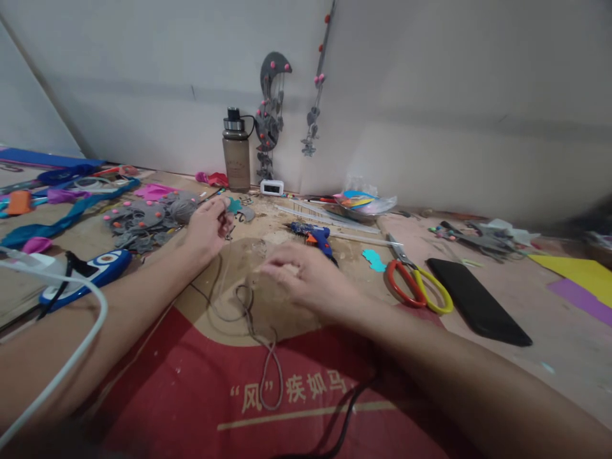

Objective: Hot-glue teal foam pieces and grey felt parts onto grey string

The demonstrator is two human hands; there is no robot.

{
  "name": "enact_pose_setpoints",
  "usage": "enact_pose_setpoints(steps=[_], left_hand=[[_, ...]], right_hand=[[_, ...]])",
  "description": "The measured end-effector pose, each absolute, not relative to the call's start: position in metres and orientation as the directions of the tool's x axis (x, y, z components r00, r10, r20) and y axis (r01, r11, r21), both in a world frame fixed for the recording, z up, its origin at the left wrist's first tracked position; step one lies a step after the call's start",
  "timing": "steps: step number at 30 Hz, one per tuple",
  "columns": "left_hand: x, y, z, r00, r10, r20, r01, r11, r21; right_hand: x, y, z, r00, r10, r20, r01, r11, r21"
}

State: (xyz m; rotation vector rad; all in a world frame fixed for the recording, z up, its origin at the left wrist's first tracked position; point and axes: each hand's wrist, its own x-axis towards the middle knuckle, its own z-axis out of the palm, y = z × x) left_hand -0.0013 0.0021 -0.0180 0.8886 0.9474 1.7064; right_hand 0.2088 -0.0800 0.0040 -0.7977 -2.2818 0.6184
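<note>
We stretch both forearms forward over the red-and-tan board (182, 389). Our left hand (210, 226) is curled, its thumb and forefinger pinching a teal cutout (234, 205). Our right hand (306, 274) reaches in lower, thumb and fingertips drawn narrow; we cannot tell whether they grip the cord (249, 319) looping just below on the board. Behind, a clear wrapper (384, 204) holds blue, yellow and orange scraps (358, 200); a capped bottle (236, 162) stands upright by the wall (430, 127).

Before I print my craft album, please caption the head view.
Left hand at a teal cutout, right hand above grey cord, scissors lying nearby.
</note>
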Motion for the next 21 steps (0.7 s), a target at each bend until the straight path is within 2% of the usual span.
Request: enact_pose_setpoints(steps=[3, 5, 8, 10, 12, 15, 19, 21], left_hand=[[0.006, -0.003, -0.017, -0.26, 0.953, 0.154, -0.369, -0.246, 0.896], [0.01, -0.006, -0.017, -0.23, 0.956, 0.184, -0.355, -0.259, 0.899], [0.014, -0.01, -0.017, -0.169, 0.96, 0.222, -0.333, -0.268, 0.904], [0.016, -0.011, -0.018, -0.145, 0.962, 0.232, -0.319, -0.267, 0.909], [0.018, -0.012, -0.019, -0.14, 0.961, 0.239, -0.29, -0.271, 0.918], [0.02, -0.015, -0.019, -0.158, 0.956, 0.246, -0.219, -0.277, 0.936], [0.022, -0.019, -0.02, -0.167, 0.941, 0.294, -0.064, -0.308, 0.949], [0.021, -0.02, -0.02, -0.158, 0.931, 0.33, 0.009, -0.333, 0.943]], right_hand=[[0.229, -0.049, -0.003, -0.353, 0.769, 0.533, 0.619, 0.619, -0.483], [0.244, -0.028, -0.012, -0.233, 0.804, 0.547, 0.781, 0.49, -0.388], [0.26, -0.007, -0.03, -0.115, 0.922, 0.369, 0.912, 0.245, -0.329], [0.264, -0.001, -0.041, -0.118, 0.959, 0.256, 0.934, 0.195, -0.299], [0.264, 0.001, -0.048, -0.114, 0.972, 0.206, 0.942, 0.171, -0.289], [0.264, 0.002, -0.048, -0.083, 0.99, 0.117, 0.931, 0.119, -0.344], [0.267, 0.004, -0.038, -0.052, 0.997, -0.054, 0.876, 0.02, -0.483], [0.265, 0.004, -0.035, -0.013, 0.998, -0.068, 0.812, -0.029, -0.582]])
